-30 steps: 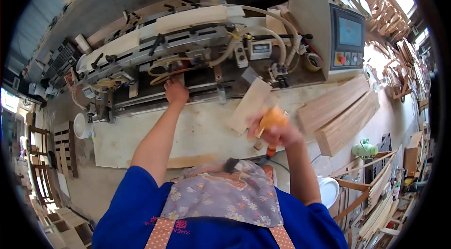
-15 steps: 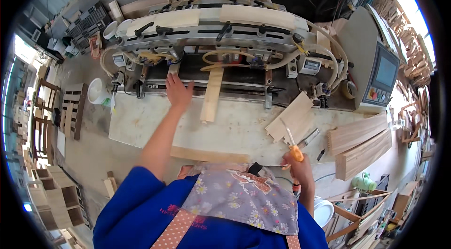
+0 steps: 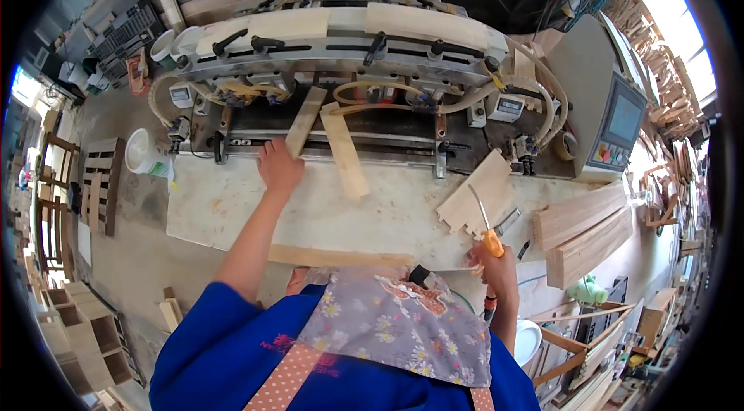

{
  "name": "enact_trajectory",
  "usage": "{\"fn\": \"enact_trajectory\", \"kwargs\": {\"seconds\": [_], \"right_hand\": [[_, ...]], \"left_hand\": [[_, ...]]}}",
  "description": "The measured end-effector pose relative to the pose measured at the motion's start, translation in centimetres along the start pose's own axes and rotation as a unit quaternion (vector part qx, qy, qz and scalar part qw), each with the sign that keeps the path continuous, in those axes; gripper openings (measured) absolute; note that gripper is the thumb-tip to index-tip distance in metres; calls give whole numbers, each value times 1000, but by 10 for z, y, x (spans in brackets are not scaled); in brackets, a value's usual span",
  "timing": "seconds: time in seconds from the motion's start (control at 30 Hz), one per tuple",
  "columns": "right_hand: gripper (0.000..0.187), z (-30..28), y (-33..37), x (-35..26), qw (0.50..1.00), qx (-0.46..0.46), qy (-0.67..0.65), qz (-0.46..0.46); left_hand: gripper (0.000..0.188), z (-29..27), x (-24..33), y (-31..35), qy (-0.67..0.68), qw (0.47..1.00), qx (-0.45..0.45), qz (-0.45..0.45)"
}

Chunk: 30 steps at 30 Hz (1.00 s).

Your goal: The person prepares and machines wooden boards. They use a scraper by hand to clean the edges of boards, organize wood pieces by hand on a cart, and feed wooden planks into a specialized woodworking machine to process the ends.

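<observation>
Table (image 3: 217,198) before machine (image 3: 310,60); at machine's front, wooden strip (image 3: 308,120) gripped by near end in left hand (image 3: 280,168); presumably light, stiff, best held mid-length. Gripped in right hand (image 3: 500,266): orange blow gun (image 3: 492,242).

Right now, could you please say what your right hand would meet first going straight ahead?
Probably the pale notched board, which the orange-handled tool in the right hand overlaps in view, though depth is unclear.

We count two hands (image 3: 280,169) (image 3: 501,270), one orange air gun (image 3: 494,244), two narrow wooden slats (image 3: 306,120) (image 3: 346,154) across the rails (image 3: 399,152), two thick planks (image 3: 581,213) (image 3: 593,248), four black clamp levers (image 3: 230,41) on the front beam (image 3: 310,67), and one touchscreen (image 3: 626,118).
</observation>
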State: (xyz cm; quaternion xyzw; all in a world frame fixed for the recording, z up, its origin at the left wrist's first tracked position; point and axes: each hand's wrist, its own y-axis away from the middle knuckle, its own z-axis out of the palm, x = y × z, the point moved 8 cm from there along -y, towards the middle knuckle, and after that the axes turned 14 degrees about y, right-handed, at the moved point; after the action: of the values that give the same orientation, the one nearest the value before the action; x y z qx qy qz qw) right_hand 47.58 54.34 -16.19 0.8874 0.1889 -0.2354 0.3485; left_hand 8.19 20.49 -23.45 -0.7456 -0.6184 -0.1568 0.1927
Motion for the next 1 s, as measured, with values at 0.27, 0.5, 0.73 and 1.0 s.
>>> {"fn": "enact_trajectory", "kwargs": {"seconds": [0.27, 0.5, 0.73, 1.0], "right_hand": [[35, 5, 17, 31, 957, -161, 231, 77], [32, 46, 39, -44, 947, -245, 199, -55], [34, -21, -7, -2, 989, -51, 138, 23], [30, -43, -31, -47, 964, -22, 260, -47]], "left_hand": [[109, 33, 97, 31, 68, 987, -142, -19], [97, 47, 95, 39, 4, 994, -112, -2], [80, 43, 88, 55, -3, 992, -79, 100], [89, 22, 91, 100, 73, 981, -150, 103]]}}
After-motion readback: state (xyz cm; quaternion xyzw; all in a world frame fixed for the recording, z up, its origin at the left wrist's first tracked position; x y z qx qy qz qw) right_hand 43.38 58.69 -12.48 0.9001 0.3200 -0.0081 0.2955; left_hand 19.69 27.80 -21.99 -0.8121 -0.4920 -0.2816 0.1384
